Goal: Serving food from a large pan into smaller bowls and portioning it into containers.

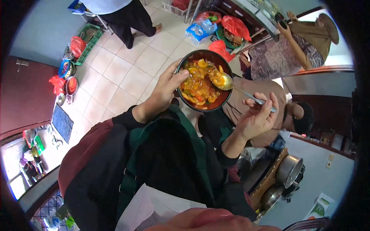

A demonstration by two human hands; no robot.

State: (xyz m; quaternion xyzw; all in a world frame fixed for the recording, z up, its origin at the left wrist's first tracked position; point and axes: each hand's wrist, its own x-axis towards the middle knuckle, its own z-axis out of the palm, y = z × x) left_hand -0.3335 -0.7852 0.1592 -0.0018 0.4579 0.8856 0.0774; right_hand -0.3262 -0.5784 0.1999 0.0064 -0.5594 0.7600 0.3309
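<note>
My left hand (168, 86) grips a dark-rimmed bowl (205, 52) by its left side, thumb over the rim and fingers out of sight beneath. Inside lies a saucy orange-yellow dish (198, 82) with bits of red and green; its pieces look like shrimp or cut vegetables. From the right, my right hand (259, 117) holds a metal spoon (250, 94) near the end of its handle, between thumb and fingers. The spoon's bowl rests in the food by the right rim, with some sauce on it.
People stand at the upper left, sit at the upper right, and one is close by on the right. Bowls of chopped red food (71, 85) and a green crate (89, 42) sit on the tiled floor. Metal pots (289, 171) are at the lower right; bags (236, 27) lie ahead.
</note>
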